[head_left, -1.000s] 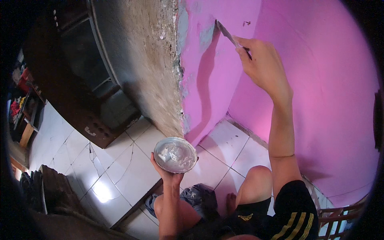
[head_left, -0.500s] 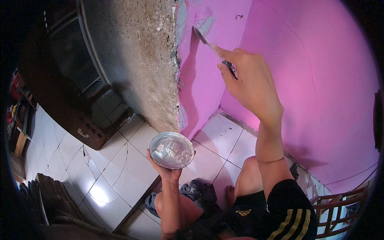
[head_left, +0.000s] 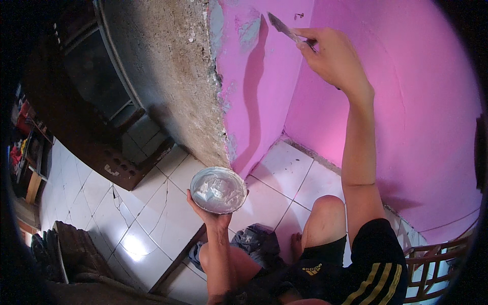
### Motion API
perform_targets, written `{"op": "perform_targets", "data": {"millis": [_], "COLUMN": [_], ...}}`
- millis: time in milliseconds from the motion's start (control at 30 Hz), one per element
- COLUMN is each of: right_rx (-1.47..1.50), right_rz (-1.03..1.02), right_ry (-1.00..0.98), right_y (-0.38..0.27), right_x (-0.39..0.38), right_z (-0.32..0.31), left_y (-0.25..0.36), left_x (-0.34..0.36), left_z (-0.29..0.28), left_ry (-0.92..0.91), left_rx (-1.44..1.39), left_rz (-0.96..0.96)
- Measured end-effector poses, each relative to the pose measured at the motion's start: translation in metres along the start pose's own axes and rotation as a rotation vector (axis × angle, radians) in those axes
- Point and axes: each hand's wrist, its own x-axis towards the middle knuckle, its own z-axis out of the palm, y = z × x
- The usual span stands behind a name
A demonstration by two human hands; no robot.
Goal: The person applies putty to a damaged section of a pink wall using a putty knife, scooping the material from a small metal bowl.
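Note:
My left hand [head_left: 217, 219] supports a round bowl [head_left: 197, 179] from below, with fingers and thumb about its sides. Whitish paste [head_left: 218, 190] is smeared around inside it. Higher up on the right, my right hand [head_left: 333, 58] is closed on the dark handle of a putty knife [head_left: 282, 27]. The blade points up and left, in front of the pink wall [head_left: 284, 71], and looks apart from it. A grey-white patch of filler [head_left: 249, 33] shows on the pink surface left of the blade. The knife and arm cast a wavy shadow on that wall.
The wall's chipped corner meets a rough, bare cement face [head_left: 168, 61]. Dark wooden furniture [head_left: 117, 168] stands at left on white floor tiles [head_left: 152, 213]. A brown rack [head_left: 432, 269] is at lower right. Dark cloth [head_left: 256, 244] lies near my legs.
My right hand has moved up and to the right with the putty knife, away from the filler patch. The bowl stays in my left hand, nearly in place.

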Motion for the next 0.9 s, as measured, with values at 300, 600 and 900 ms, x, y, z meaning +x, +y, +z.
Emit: {"op": "perform_targets", "data": {"millis": [300,600,900], "right_rx": [-0.010,0.224,1.137], "right_rz": [-0.008,0.002,0.225], "right_ry": [0.036,-0.048,0.198], "right_y": [-0.018,-0.049,-0.018], "right_x": [-0.007,-0.071,-0.103], "right_z": [0.026,0.015,0.081], "left_y": [-0.002,-0.005,-0.010], "left_x": [-0.012,-0.013,0.000], "left_z": [0.017,0.026,0.007], "left_ry": [0.029,0.075,0.041], "left_rx": [0.041,0.134,0.037], "left_rz": [0.027,0.093,0.112]}}
